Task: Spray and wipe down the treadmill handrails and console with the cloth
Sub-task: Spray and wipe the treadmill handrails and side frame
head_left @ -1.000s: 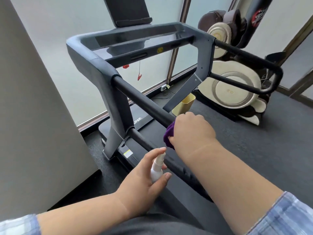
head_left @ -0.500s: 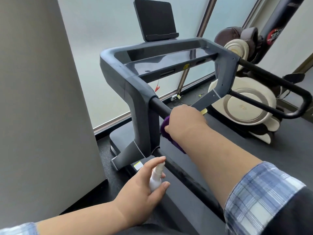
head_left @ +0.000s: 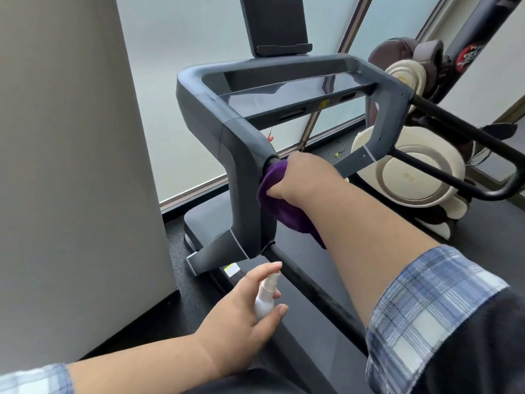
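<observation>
Up at the front of the treadmill, the right hand (head_left: 305,177) is curled round a purple cloth (head_left: 279,203), its grip closed on the fabric and pressing it against the left handrail (head_left: 272,160) just where that dark bar enters the grey upright (head_left: 244,177). Most of the upper rail is hidden behind the hand and forearm; a loose tail of the cloth hangs down under the wrist, beside the upright's inner face. The lower bar (head_left: 309,282) of the same side runs back toward the camera beneath the forearm.

Lower and nearer, the left hand (head_left: 244,308) holds a small white spray bottle (head_left: 265,294), fingers and thumb wrapped about its body and the forefinger lying along the nozzle, which points up and toward the upright's foot. This hand is apart from the treadmill frame, over the dark floor at the left edge of the treadmill deck (head_left: 326,331).

Across the top, the console (head_left: 287,89) spans between the two uprights with a glossy dark panel, and a dark screen (head_left: 274,24) stands upright above its far edge. The right handrail (head_left: 466,132) reaches back on the far side, untouched by either hand. Both sleeves are blue plaid. A pale wall panel (head_left: 71,166) fills the left, frosted windows (head_left: 181,81) lie behind, and a cream and brown massage chair (head_left: 412,177) sits beyond the treadmill's right edge.
</observation>
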`<state>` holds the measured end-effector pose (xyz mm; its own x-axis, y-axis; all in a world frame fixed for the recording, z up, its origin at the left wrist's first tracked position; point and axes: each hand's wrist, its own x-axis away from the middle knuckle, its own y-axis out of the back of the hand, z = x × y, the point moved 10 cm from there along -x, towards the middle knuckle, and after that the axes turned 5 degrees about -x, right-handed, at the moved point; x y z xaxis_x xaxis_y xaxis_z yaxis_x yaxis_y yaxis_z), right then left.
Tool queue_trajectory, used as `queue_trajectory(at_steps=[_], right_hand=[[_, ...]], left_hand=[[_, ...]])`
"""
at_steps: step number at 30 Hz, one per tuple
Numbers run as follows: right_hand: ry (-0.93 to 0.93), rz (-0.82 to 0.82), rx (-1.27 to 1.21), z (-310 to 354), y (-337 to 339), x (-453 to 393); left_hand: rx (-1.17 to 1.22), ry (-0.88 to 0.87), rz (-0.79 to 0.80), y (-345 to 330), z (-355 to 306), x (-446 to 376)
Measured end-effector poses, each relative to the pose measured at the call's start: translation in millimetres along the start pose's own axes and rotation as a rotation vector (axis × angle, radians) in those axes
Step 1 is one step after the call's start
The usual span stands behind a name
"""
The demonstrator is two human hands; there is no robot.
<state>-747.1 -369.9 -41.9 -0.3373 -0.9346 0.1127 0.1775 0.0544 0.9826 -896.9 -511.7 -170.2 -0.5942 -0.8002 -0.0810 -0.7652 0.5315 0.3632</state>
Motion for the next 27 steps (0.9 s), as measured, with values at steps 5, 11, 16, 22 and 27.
queue_trajectory(at_steps=[5, 11, 16, 22, 27], right_hand=[[-0.062, -0.052, -0.102, -52, 2, 43], [0.001, -0.152, 0.079, -46, 1, 54], [0.041, -0.207, 0.16, -17, 3, 33], [0.036, -0.067, 0.159, 24, -2, -12], [0.075, -0.042, 0.089, 13, -2, -3]], left_hand=[[0.025, -0.018, 0.025, -4, -7, -6], [0.026, -0.03, 0.012, 6, -2, -5], [0.038, -0.034, -0.028, 21, 6, -5], [0.021, -0.016, -0.045, 30, 13, 2], [0.033, -0.019, -0.008, 19, 7, 8]])
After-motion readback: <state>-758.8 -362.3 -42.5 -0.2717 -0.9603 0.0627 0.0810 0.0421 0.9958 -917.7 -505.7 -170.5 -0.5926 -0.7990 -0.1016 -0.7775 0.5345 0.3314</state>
